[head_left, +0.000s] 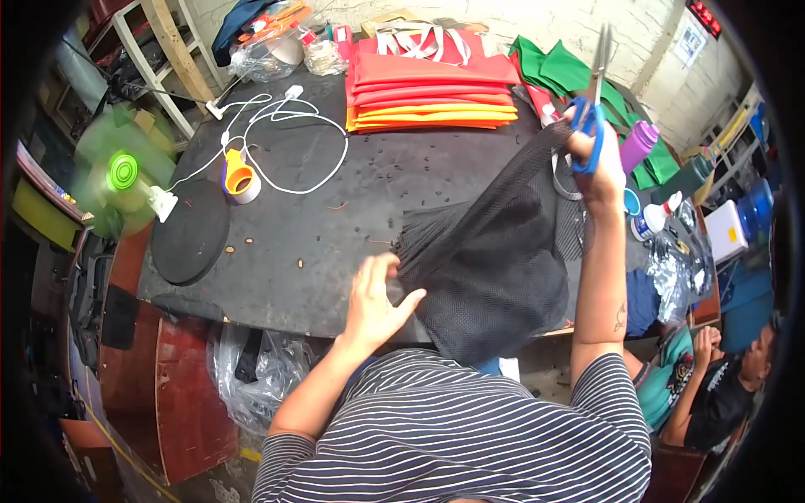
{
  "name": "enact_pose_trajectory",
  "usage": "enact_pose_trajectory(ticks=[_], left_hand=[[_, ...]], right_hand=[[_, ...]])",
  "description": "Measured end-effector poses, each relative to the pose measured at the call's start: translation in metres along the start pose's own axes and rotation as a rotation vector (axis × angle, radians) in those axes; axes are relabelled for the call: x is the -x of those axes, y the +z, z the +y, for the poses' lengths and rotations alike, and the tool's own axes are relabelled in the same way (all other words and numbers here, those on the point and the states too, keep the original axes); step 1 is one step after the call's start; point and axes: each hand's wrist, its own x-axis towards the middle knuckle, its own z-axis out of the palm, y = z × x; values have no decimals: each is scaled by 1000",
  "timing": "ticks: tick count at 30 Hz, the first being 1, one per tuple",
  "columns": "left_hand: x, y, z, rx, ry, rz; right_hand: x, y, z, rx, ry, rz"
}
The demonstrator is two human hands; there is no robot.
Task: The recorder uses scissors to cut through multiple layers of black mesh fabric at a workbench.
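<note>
In my raised right hand (602,172) at the right are blue-handled scissors (600,84), their blades pointing up and away from me. The same hand also grips a corner of black mesh fabric (495,260), which is pulled up at a slant. The rest of the mesh drapes over the table and hangs past its near edge. My left hand (375,303) is open, thumb spread from the fingers, close beside the mesh's left edge. Whether its fingertips touch the cloth I cannot tell. More black mesh (428,222) lies flat beneath the lifted piece.
Stacked red and orange fabric bags (432,88) stand at the back of the dark table (319,226), green fabric (558,71) to their right. At left are a tape roll (242,180), white cable (289,191) and blurred green fan (122,172). Another person (713,377) sits at right.
</note>
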Motion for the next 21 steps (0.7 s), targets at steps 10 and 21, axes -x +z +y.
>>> enact_pose_trajectory(ticks=[10, 21], left_hand=[[-49, -84, -13, 848, -296, -139], [-34, -79, -1, 807, -371, -327]], right_hand=[[-23, -51, 13, 301, 464, -490], [23, -79, -1, 111, 465, -214]])
